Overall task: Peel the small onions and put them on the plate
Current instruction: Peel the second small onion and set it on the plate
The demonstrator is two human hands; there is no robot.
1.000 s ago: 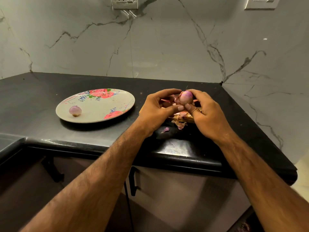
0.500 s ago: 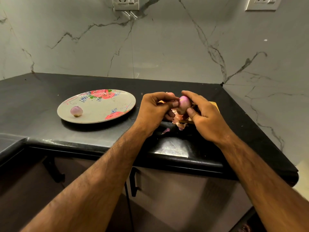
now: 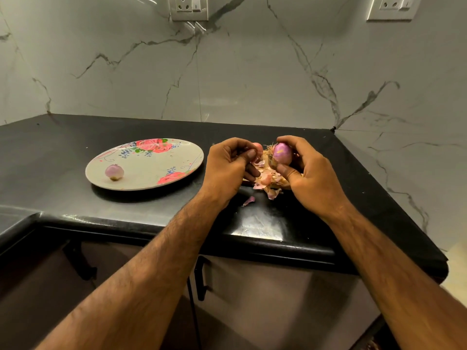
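hands have come apart since half a second ago; then the left thumb sat on the onion, now the left hand (image 3: pixel 228 168) has drawn off to its own side, fingers curled, thumb against forefinger; whether it pinches a strip of skin i cannot tell; right hand (image 3: pixel 312 178) alone clamps the onion (image 3: pixel 282 154) between thumb and fingertips, raised off the counter, just beside the left knuckles; reads as one strip pulled away, peel nearly done; a dry root tuft and a brownish patch remain on the side facing the left hand, so likely one more pull before plating; onion is round, glossy, purple-pink, smooth where bared; peel scraps (image 3: pixel 269 181) lie under and between the hands, thin, papery, curled, pale pink to tan; one loose flake (image 3: pixel 249 200) lies nearer the body; a pink rounded piece (image 3: pixel 257 147) shows past the left fingertips, onion or skin unclear; plate (image 3: pixel 151 170) well out past the left hand, round, shallow, cream with red flower print; one peeled onion (image 3: pixel 114 171) on it, pale, matte; counter (image 3: pixel 126 130) black, polished stone
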